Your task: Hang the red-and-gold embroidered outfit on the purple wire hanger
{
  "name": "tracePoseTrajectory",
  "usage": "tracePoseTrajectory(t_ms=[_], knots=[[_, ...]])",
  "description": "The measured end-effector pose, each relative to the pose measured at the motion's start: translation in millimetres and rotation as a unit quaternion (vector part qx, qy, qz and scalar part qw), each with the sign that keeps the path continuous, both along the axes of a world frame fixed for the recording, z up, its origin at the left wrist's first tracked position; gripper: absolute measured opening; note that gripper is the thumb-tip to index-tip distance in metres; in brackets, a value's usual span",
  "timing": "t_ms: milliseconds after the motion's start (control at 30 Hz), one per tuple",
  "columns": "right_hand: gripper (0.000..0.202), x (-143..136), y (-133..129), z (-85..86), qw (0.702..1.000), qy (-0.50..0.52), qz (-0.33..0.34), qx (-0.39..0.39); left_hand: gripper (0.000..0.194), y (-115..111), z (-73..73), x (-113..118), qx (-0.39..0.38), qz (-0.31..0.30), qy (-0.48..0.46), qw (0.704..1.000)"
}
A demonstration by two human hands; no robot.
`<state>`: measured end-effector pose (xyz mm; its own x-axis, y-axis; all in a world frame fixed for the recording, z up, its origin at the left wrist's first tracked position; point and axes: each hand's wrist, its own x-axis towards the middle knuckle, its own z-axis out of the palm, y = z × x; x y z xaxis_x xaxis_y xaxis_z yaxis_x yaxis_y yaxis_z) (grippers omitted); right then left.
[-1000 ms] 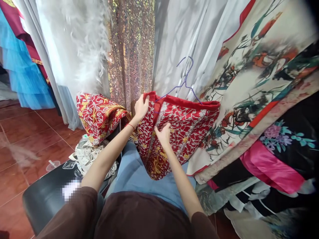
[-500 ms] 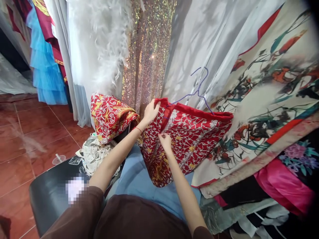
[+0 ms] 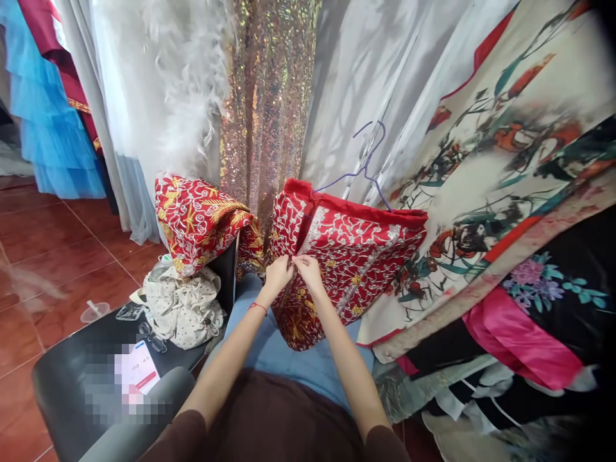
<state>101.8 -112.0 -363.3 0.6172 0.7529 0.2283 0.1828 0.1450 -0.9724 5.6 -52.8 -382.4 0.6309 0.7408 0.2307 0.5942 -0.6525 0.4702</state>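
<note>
A red embroidered skirt (image 3: 353,240) with silver and gold stitching lies across my lap on a purple hanger (image 3: 368,168). Below its plain red waistband, a slit is parted. My left hand (image 3: 279,274) is closed in a pinch on the cloth at the slit's lower end. Right beside it, my right hand (image 3: 308,269) pinches the same spot, the fingertips of both hands almost touching. Whatever small part lies between the fingertips is hidden. Another red and gold embroidered piece (image 3: 197,218) is draped to the left of the skirt.
On the black chair (image 3: 62,378) at left are a bundled dotted cloth (image 3: 185,308), a phone (image 3: 139,369) and glasses (image 3: 156,340). A plastic cup (image 3: 95,312) is beyond it. Hanging garments, including a sequined one (image 3: 264,96) and a floral-printed one (image 3: 481,192), line the front and right.
My left hand has left the waistband and come down to the slit's lower end beside my right hand. The slit now stands wider apart. The view has shifted right.
</note>
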Motion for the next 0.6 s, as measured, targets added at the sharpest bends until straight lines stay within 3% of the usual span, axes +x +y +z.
tracePoseTrajectory(t_ms=[200, 400, 600], knots=[[0.032, -18, 10, 13.8, 0.997, 0.057, -0.037, 0.046, 0.035, -3, 0.0, 9, 0.011, -0.026, 0.007, 1.000], [0.022, -21, 24, 70.3, 0.989, 0.041, -0.076, 0.118, 0.036, -13, -12.2, 3, 0.030, -0.001, 0.038, 0.999], [0.020, -10, 41, 114.5, 0.987, 0.015, -0.109, 0.116, 0.035, -15, -14.3, 5, 0.039, 0.002, 0.016, 0.999]])
